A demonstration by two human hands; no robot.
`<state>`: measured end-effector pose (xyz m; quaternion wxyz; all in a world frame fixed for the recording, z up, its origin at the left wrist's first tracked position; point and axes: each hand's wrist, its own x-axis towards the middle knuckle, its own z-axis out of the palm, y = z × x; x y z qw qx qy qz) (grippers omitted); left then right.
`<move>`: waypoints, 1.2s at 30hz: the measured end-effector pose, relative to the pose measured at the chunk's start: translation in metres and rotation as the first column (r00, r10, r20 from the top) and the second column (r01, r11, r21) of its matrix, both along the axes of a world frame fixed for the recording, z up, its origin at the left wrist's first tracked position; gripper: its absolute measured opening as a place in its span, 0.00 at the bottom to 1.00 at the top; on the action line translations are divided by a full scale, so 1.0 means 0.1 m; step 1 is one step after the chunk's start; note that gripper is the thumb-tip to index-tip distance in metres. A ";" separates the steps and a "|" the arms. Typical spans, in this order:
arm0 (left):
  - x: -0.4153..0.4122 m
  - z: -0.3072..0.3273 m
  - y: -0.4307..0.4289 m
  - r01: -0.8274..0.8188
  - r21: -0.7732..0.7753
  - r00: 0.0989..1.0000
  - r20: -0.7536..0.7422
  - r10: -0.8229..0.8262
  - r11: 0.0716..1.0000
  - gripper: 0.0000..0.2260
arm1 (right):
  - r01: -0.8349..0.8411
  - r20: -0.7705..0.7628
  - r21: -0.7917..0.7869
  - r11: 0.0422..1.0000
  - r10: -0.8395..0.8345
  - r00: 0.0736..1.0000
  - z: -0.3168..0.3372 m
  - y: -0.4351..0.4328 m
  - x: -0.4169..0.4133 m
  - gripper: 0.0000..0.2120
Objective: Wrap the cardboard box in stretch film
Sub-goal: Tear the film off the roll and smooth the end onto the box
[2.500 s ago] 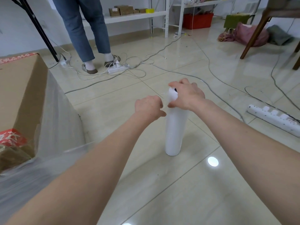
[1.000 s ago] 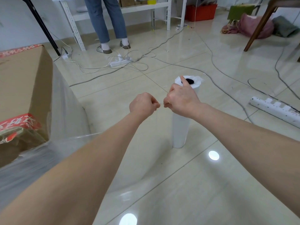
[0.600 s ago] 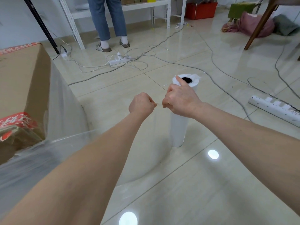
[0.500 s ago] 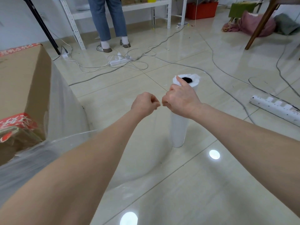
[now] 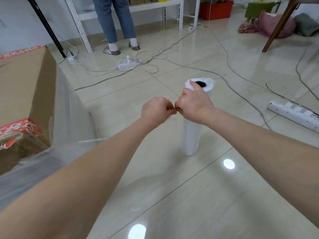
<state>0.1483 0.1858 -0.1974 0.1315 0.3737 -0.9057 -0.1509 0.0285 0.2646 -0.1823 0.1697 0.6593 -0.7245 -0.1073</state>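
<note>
The left hand (image 5: 156, 110) and the right hand (image 5: 194, 104) meet knuckle to knuckle in the middle of the view, and the curled fingers of both pinch a piece of clear stretch film (image 5: 69, 109), which is hardly visible at that place. The white film roll (image 5: 190, 135) stands upright on the tiled floor (image 5: 189, 195) at 1 o'clock, just behind the right hand. The cardboard box (image 5: 25, 83) stands at 9 o'clock with film already over its near side, and a white power strip (image 5: 293, 116) lies at 3 o'clock.
</note>
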 end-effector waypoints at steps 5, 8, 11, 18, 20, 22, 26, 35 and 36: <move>0.00 0.01 0.02 -0.051 0.053 0.998 -0.025 0.053 0.997 0.07 | -0.029 0.043 -0.008 1.000 0.029 0.999 0.02 0.03 0.02 0.15; 0.02 -0.02 0.01 -0.125 0.021 0.992 0.027 0.124 0.992 0.07 | -0.058 0.043 -0.003 0.998 0.058 0.997 0.05 0.08 0.02 0.15; 0.16 -0.04 -0.12 -0.207 -0.001 0.977 0.053 0.207 0.978 0.07 | -0.063 0.037 0.010 0.998 0.063 0.997 0.05 0.13 0.00 0.15; -0.01 0.03 0.10 0.139 0.278 0.959 0.202 -0.199 0.951 0.22 | -0.016 -0.113 0.032 0.999 0.020 0.993 0.01 0.09 0.02 0.12; -0.08 -0.04 0.15 0.069 0.106 0.969 0.231 -0.092 0.992 0.12 | -0.035 -0.161 0.036 0.999 0.041 0.986 -0.02 0.07 0.05 0.11; -0.07 -0.06 0.16 -0.061 0.048 0.988 0.143 0.054 0.997 0.10 | -0.060 -0.173 0.044 0.997 0.067 0.983 -0.07 0.07 0.05 0.10; 0.07 -0.15 0.12 -0.066 0.061 0.996 0.056 0.062 0.996 0.07 | -0.151 -0.270 -0.071 0.986 0.127 0.954 -0.22 0.10 0.05 0.04; 0.17 -0.18 0.16 0.006 -0.020 1.000 0.030 -0.005 1.000 0.10 | -0.155 -0.210 -0.097 0.983 0.132 0.969 -0.26 0.10 0.11 0.10; 0.16 -0.19 0.15 -0.009 -0.021 0.999 0.031 0.010 1.000 0.10 | -0.173 -0.202 -0.096 0.980 0.151 0.968 -0.26 0.11 0.10 0.10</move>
